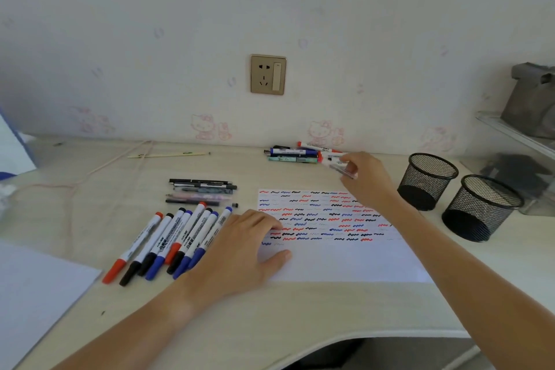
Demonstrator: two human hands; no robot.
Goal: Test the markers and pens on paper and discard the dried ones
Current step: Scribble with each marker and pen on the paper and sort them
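The left hand [246, 245] lies flat, palm down, at centre frame, fingers straight and thumb spread, forearm running to the lower left. The right hand [365, 179] reaches toward upper right of centre, fingers curled in a pinch, arm extended from the right edge.

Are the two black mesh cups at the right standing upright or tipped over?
Both upright. The farther mesh cup and the nearer mesh cup stand on their bases on the desk, open rims facing up.
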